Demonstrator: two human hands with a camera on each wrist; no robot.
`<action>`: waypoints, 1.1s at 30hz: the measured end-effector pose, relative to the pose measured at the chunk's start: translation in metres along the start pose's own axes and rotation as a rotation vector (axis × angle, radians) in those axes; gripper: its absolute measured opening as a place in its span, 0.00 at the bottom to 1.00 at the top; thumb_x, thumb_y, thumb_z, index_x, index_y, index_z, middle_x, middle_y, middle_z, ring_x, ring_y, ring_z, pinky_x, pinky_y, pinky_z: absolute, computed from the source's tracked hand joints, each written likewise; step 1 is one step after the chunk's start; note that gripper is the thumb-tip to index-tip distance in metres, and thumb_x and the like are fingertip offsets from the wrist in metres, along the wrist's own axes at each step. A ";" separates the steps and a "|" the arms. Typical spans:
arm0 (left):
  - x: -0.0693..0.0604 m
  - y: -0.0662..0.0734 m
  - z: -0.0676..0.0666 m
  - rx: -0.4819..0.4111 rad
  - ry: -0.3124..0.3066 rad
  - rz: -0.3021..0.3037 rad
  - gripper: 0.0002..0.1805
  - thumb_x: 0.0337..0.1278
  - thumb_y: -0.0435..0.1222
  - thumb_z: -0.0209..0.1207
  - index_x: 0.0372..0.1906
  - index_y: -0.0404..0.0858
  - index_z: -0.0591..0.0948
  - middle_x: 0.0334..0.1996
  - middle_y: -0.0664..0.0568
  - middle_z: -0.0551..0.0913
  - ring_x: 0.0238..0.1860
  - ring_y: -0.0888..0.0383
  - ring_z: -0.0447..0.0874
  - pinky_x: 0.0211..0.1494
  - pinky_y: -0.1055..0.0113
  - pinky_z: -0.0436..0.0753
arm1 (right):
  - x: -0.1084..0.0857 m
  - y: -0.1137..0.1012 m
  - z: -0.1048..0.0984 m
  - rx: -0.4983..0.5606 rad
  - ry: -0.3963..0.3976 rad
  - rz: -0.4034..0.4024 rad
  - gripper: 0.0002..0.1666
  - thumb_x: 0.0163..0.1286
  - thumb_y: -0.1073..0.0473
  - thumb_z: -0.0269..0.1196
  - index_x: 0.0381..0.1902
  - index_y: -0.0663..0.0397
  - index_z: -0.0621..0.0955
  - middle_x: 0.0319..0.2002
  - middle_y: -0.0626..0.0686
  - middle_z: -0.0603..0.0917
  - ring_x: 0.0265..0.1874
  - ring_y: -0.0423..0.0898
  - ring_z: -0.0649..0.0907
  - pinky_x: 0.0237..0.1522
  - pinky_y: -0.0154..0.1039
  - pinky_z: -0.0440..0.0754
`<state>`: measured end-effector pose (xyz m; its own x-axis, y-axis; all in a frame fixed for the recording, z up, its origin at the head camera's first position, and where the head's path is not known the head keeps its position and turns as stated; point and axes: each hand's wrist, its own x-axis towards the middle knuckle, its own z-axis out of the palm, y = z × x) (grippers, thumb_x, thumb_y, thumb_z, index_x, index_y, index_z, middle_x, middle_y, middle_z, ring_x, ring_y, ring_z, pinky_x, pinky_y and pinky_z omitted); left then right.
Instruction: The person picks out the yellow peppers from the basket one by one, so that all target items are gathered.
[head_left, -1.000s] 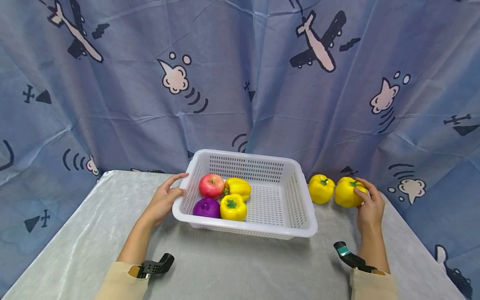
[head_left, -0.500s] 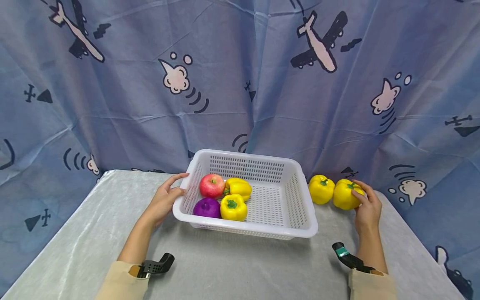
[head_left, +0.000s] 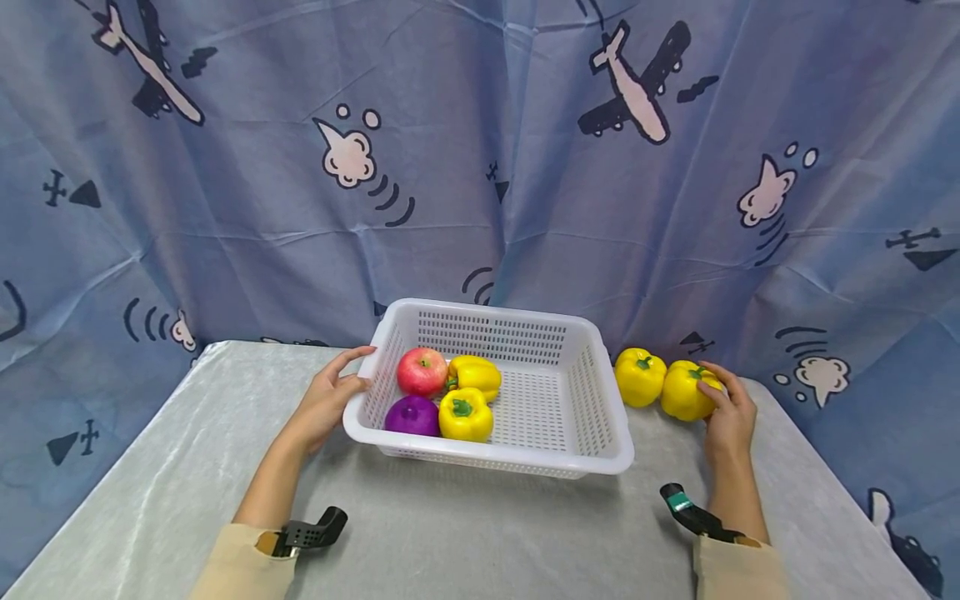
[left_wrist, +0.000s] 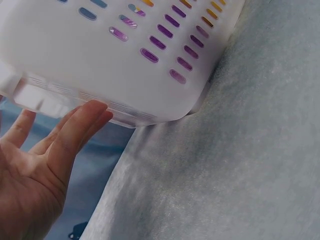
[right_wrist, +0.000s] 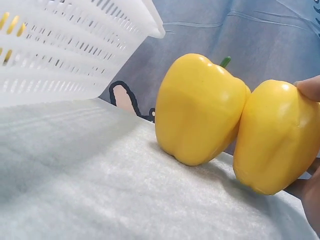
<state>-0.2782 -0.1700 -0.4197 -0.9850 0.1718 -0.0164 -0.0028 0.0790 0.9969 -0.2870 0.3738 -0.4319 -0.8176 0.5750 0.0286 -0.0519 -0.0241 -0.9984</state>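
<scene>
My right hand grips a yellow bell pepper from its right side. That pepper touches a second yellow pepper, which stands just right of the white basket; the right wrist view shows the held pepper leaning against the other one. With fairly straight fingers, my left hand touches the basket's left rim. Inside the basket, on its left side, lie a red apple, a purple round item and two yellow peppers.
A pale cloth covers the table. Behind its back edge hangs a blue curtain printed with planes and clouds. Each wrist wears a black strap device, the left one and the right one.
My right hand has moved a little to the left with its pepper, closing the gap to the neighbouring pepper. My left hand and the basket have stayed in place.
</scene>
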 end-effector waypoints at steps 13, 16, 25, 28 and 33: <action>0.000 0.000 -0.001 0.007 -0.002 -0.001 0.32 0.67 0.31 0.49 0.76 0.43 0.62 0.64 0.26 0.74 0.51 0.55 0.83 0.45 0.64 0.85 | 0.000 0.008 0.002 0.001 0.028 -0.018 0.22 0.76 0.62 0.51 0.62 0.47 0.81 0.56 0.34 0.75 0.65 0.37 0.67 0.73 0.33 0.64; 0.000 0.000 -0.001 0.009 0.002 -0.001 0.32 0.67 0.31 0.49 0.76 0.43 0.62 0.65 0.27 0.74 0.51 0.54 0.83 0.45 0.64 0.85 | -0.001 0.010 0.002 0.002 0.030 -0.031 0.22 0.76 0.63 0.50 0.62 0.48 0.81 0.56 0.34 0.75 0.66 0.39 0.67 0.77 0.37 0.61; -0.001 -0.001 -0.001 0.007 0.002 -0.001 0.32 0.67 0.31 0.48 0.75 0.43 0.62 0.65 0.27 0.74 0.51 0.55 0.83 0.45 0.64 0.85 | 0.000 0.012 0.001 0.062 0.024 -0.038 0.22 0.76 0.64 0.50 0.63 0.51 0.81 0.52 0.34 0.76 0.62 0.37 0.69 0.70 0.29 0.66; 0.000 -0.001 -0.001 0.009 0.003 0.002 0.32 0.67 0.31 0.49 0.75 0.43 0.62 0.65 0.27 0.74 0.50 0.56 0.83 0.45 0.64 0.85 | 0.000 0.013 0.001 0.068 0.023 -0.048 0.22 0.76 0.64 0.51 0.63 0.52 0.81 0.51 0.35 0.77 0.59 0.36 0.70 0.63 0.25 0.69; 0.000 -0.001 -0.001 0.013 0.003 0.004 0.32 0.67 0.31 0.49 0.75 0.43 0.62 0.64 0.27 0.74 0.49 0.58 0.83 0.45 0.64 0.85 | 0.000 0.014 0.000 0.067 0.035 -0.068 0.21 0.76 0.62 0.51 0.61 0.54 0.81 0.49 0.36 0.78 0.55 0.35 0.72 0.53 0.21 0.71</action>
<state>-0.2787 -0.1712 -0.4207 -0.9856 0.1688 -0.0116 0.0039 0.0914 0.9958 -0.2881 0.3733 -0.4461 -0.7904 0.6055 0.0931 -0.1459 -0.0384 -0.9885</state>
